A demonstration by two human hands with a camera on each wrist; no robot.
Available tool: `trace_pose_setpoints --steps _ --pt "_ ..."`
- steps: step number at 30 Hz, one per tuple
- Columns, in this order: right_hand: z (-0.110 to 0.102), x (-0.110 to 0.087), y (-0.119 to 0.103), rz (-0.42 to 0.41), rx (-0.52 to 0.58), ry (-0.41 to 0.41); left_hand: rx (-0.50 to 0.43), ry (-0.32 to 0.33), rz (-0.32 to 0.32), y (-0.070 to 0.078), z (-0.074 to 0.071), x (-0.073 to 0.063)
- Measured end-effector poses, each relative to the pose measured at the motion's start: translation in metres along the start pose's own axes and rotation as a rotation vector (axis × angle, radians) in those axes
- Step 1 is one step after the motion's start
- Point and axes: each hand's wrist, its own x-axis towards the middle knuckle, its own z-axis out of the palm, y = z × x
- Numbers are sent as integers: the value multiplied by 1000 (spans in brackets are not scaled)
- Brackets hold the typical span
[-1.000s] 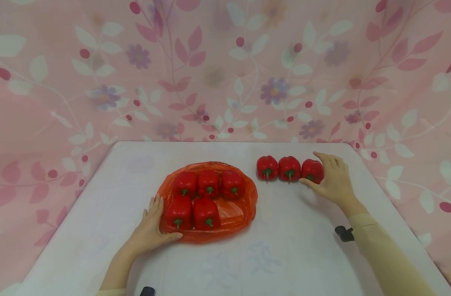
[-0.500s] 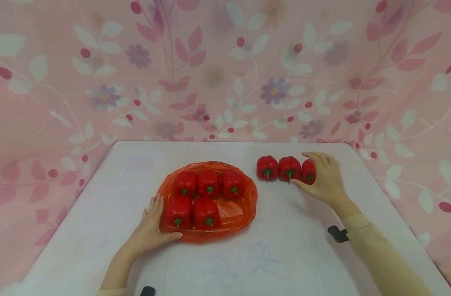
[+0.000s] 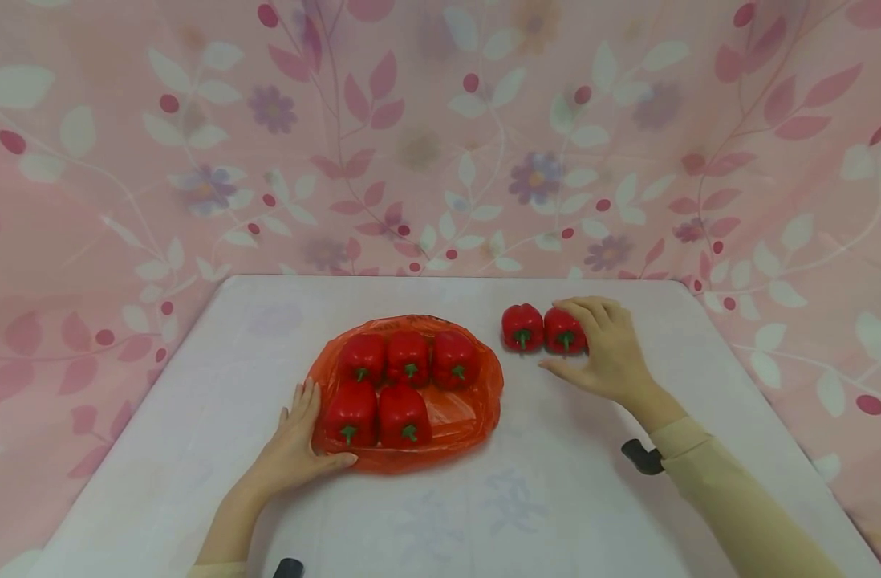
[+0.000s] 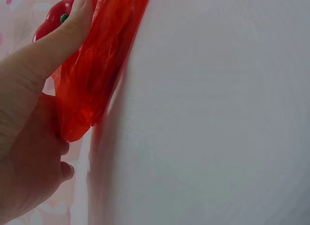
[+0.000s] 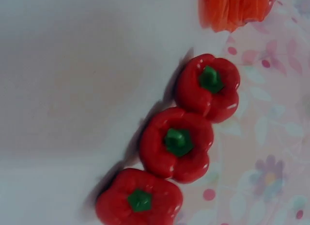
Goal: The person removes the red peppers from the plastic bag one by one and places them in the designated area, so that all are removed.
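My left hand point(image 3: 296, 441) rests against the left edge of an orange-red plastic bag point(image 3: 455, 413), fingers and thumb extended. In the left wrist view the thumb point(image 4: 72, 29) lies along the bag's side. Several red bell peppers point(image 3: 404, 417) with green stems sit inside the bag. My right hand point(image 3: 610, 353) hovers around the pepper row right of the bag, thumb and fingers spread apart. A left pepper point(image 3: 522, 327) and a middle pepper point(image 3: 565, 331) show there. The right-end pepper point(image 5: 140, 198) is hidden by the hand in the head view.
A white table point(image 3: 527, 514) bears the bag and the peppers. Pink floral cloth point(image 3: 440, 160) hangs behind it and at both sides. A black fitting point(image 3: 643, 457) sits by the right wrist.
My right hand has moved left along the pepper row, from the right-end pepper to the middle one, covering the right-end pepper. The left hand, bag and peppers have stayed put.
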Motion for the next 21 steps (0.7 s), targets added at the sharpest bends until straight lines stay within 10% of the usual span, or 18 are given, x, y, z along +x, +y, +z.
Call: trace_pose_setpoints --steps 21 --pt "21 31 -53 -163 137 -24 -7 -1 7 -2 0 1"
